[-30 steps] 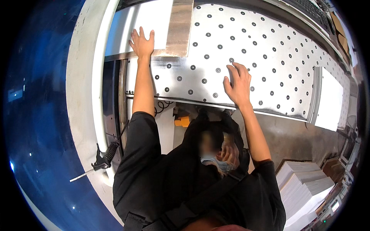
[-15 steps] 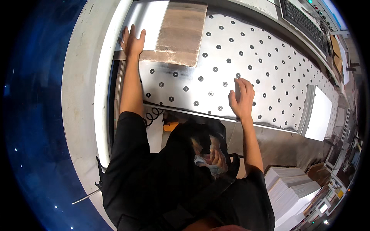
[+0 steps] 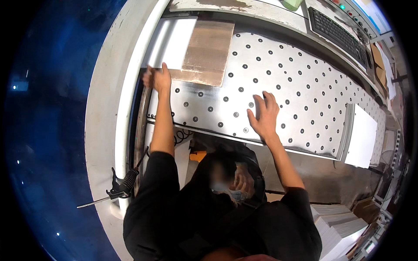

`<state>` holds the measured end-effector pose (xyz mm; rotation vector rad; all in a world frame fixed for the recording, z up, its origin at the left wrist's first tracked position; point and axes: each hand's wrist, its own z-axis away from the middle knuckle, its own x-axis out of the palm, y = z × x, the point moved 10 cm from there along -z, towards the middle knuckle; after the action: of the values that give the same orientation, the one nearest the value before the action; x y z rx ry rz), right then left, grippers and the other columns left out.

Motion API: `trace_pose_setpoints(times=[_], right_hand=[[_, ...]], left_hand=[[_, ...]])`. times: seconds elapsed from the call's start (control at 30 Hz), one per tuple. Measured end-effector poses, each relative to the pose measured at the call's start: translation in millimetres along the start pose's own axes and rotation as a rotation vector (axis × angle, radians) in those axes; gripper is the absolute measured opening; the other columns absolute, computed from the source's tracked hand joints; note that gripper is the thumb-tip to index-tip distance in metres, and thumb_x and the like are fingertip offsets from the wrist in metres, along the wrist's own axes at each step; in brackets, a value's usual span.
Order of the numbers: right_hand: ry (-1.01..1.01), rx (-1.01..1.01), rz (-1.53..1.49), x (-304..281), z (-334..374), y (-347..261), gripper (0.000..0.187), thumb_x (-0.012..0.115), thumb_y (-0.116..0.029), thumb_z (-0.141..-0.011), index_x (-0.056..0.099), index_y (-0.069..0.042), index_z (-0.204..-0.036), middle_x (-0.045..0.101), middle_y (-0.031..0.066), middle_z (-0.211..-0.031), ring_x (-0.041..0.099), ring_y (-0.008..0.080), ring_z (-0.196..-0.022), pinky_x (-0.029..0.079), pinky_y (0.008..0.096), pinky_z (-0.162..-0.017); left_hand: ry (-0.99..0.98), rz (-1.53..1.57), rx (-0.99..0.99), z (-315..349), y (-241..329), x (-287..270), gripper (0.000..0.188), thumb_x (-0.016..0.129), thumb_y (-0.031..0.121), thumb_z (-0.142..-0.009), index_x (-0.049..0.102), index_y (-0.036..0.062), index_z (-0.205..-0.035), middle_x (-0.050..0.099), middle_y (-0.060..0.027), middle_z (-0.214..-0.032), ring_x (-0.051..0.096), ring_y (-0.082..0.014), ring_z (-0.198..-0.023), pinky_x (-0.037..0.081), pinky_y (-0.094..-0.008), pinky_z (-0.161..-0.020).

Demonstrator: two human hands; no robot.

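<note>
My left hand (image 3: 158, 80) is at the near left corner of a white sheet (image 3: 172, 41), beside the table's left rail. Its thumb stands apart from the fingers, which are slightly blurred, and I see nothing in it. The sheet lies on a brown, worn flat board (image 3: 208, 52) at the far left of the metal table (image 3: 209, 117), which is dotted with dark round inserts. Over the middle of that table, near its front edge, my right hand (image 3: 265, 116) has its fingers spread and holds nothing.
A stack of white sheets (image 3: 362, 135) lies at the table's right end. Beyond the table are a black keyboard (image 3: 338, 37) and a panel with buttons (image 3: 355, 17). A white rail (image 3: 130, 95) bounds the left side. Stacked boards (image 3: 339, 226) stand at lower right.
My left hand has drawn back toward me, from the white sheet's surface to its near corner. My right hand has shifted slightly left, and the whole view has moved a little.
</note>
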<state>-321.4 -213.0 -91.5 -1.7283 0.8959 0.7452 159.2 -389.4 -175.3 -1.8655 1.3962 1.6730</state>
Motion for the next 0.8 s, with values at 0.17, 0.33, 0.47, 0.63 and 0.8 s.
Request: trace_pose_setpoints(times=[0.17,0.33,0.47,0.63,0.8], right_hand=[[-0.093,-0.102,-0.032,48,-62,-24,0.084,0.078,-0.049,-0.082,0.045,-0.010,-0.149,0.033,0.0306,-0.156,0.026,0.0495,-0.146,0.020,0.0601,-0.119],[-0.219,-0.238,-0.105,88,-122,-44,0.090,0.082,-0.045,-0.080,0.039,-0.012,-0.153,0.033,0.0308,-0.155,0.030,0.0476,-0.144,0.023,0.0557,-0.122],[-0.241,-0.307,-0.115,95,-127,-48,0.084,0.079,-0.045,-0.083,0.042,-0.012,-0.151,0.038,0.0308,-0.151,0.035,0.0470,-0.141,0.028,0.0523,-0.120],[-0.199,-0.366,-0.047,98,-114,-49,0.077,0.072,-0.048,-0.089,0.043,-0.010,-0.150,0.040,0.0288,-0.149,0.039,0.0424,-0.141,0.032,0.0526,-0.118],[-0.123,-0.383,-0.089,93,-114,-51,0.075,0.070,-0.045,-0.090,0.043,-0.008,-0.149,0.040,0.0241,-0.150,0.036,0.0404,-0.143,0.026,0.0581,-0.119]], left_hand=[[-0.263,0.021,-0.045,37,20,-23,0.105,0.050,0.074,-0.091,0.022,0.0001,-0.161,0.009,-0.0418,-0.161,-0.002,-0.0546,-0.153,0.001,-0.0566,-0.124],[-0.272,0.042,-0.042,25,17,-12,0.114,0.056,0.083,-0.081,0.025,0.0079,-0.162,0.008,-0.0434,-0.160,0.003,-0.0554,-0.152,0.007,-0.0559,-0.124],[-0.184,0.037,0.000,29,18,-18,0.110,0.057,0.079,-0.084,0.029,0.0049,-0.160,0.017,-0.0380,-0.161,0.006,-0.0557,-0.152,0.010,-0.0574,-0.123],[-0.124,0.033,0.038,39,28,-32,0.111,0.055,0.079,-0.086,0.032,-0.0020,-0.157,0.034,-0.0319,-0.158,0.011,-0.0538,-0.151,0.014,-0.0561,-0.124],[-0.153,0.001,0.007,37,27,-28,0.107,0.058,0.075,-0.087,0.026,0.0039,-0.160,0.021,-0.0360,-0.162,0.007,-0.0537,-0.152,0.016,-0.0579,-0.122]])
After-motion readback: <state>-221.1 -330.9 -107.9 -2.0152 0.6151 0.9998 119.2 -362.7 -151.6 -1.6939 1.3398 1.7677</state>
